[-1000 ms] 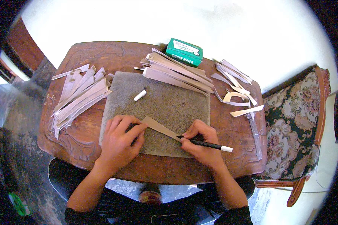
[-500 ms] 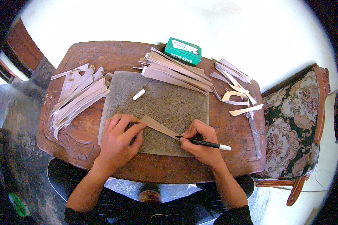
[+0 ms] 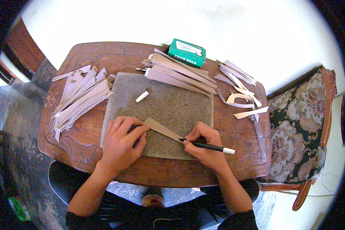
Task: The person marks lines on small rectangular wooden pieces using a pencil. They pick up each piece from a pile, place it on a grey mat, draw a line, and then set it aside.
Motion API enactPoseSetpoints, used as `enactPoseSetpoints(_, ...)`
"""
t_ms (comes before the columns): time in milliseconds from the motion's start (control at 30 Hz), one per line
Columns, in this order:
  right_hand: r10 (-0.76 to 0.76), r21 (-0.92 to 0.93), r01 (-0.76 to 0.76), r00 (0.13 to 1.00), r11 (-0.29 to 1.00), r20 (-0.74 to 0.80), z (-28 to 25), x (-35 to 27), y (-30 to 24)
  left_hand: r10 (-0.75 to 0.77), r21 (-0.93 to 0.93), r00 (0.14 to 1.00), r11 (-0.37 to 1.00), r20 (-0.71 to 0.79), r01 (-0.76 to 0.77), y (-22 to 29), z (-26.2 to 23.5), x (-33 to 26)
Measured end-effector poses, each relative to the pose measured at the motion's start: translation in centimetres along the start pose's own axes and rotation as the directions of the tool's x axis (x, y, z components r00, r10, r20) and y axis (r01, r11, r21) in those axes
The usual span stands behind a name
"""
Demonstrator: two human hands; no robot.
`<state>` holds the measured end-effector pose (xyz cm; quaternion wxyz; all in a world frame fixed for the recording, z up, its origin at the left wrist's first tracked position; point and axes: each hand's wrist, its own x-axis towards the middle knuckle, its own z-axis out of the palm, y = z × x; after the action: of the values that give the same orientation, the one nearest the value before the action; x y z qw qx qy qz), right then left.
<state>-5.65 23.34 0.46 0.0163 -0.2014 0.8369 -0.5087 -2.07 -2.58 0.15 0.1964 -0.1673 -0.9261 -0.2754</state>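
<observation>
My left hand (image 3: 121, 140) presses flat on the left end of a long tan strip (image 3: 163, 129) lying on a grey stone slab (image 3: 172, 103). My right hand (image 3: 204, 145) grips a black pen-like tool with a white end (image 3: 212, 147); its tip touches the strip's right end. A small white chalk-like stick (image 3: 142, 96) lies on the slab above my left hand.
The slab sits on a carved wooden table (image 3: 103, 61). Piles of tan strips lie at the left (image 3: 78, 97), the back (image 3: 180, 73) and the right (image 3: 237, 82). A green box (image 3: 186, 52) stands at the back edge. An upholstered chair (image 3: 299, 126) is to the right.
My right hand and the tool's tip have edged slightly right along the strip. My left hand stays pressed on its left end.
</observation>
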Motion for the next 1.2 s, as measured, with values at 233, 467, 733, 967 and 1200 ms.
enactPoseSetpoints(233, -0.02, -0.003, 0.02, 1.0, 1.0, -0.003, 0.0, 0.0, 0.0, 0.002, -0.003, 1.0, 1.0, -0.001, -0.002, 0.0, 0.0, 0.0)
enactPoseSetpoints(467, -0.02, 0.0, 0.02, 1.0, 1.0, -0.014, 0.0, 0.1, 0.1, 0.027, 0.017, 1.0, 0.999, -0.013, -0.027, -0.4, 0.2, -0.1)
enactPoseSetpoints(733, -0.001, -0.058, -0.003, 0.998, 0.998, -0.068, -0.6, -0.5, -1.6, 0.035, 0.004, 0.999, 0.999, -0.017, -0.034, -0.6, 0.4, -0.2)
enactPoseSetpoints(967, 0.027, -0.04, -0.033, 0.99, 0.999, -0.137, 0.0, -1.4, -0.6, 0.027, -0.003, 0.999, 1.0, -0.026, -0.028, -0.4, 0.5, -0.2)
enactPoseSetpoints(1200, -0.003, -0.026, 0.0, 0.994, 1.0, -0.112, 0.0, -1.2, -0.3, 0.02, 0.005, 0.999, 1.0, -0.027, -0.02, -0.2, 0.3, -0.1)
